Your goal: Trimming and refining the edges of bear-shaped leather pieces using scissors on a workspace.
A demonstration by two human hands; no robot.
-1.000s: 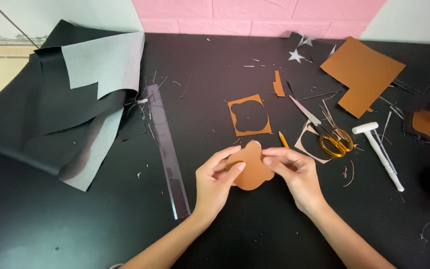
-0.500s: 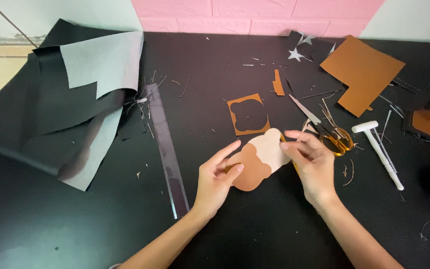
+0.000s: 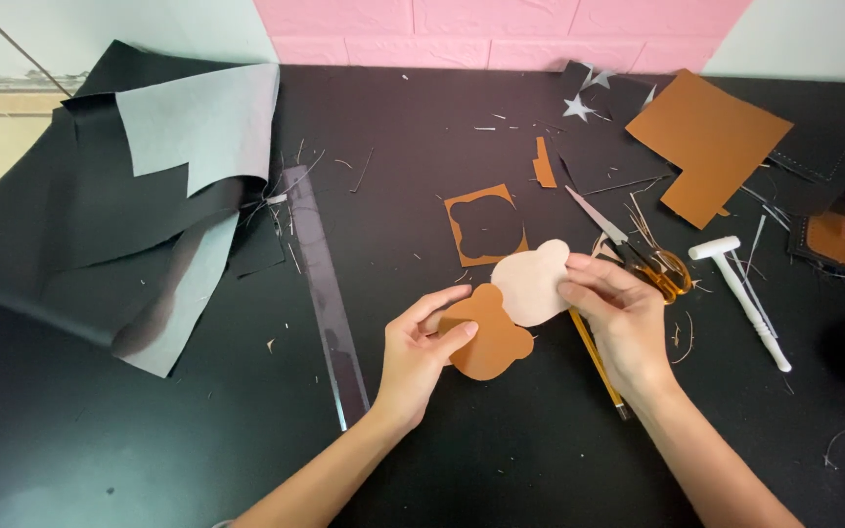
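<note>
- Since the earlier frame, right hand has carried pale bear cutout toward 1 o'clock, fingers pinched on it.
- Left hand pinches brown bear cutout.
- Scissors at 2 o'clock.

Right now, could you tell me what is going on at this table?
A person is handling two bear-shaped leather cutouts over a black table. The left hand pinches the brown cutout, while the right hand holds the pale cutout, which overlaps the brown one's upper edge. Behind them lies a brown square with a bear-shaped hole. Scissors, a pencil, a white hammer and a ruler lie nearby among scraps.
</note>
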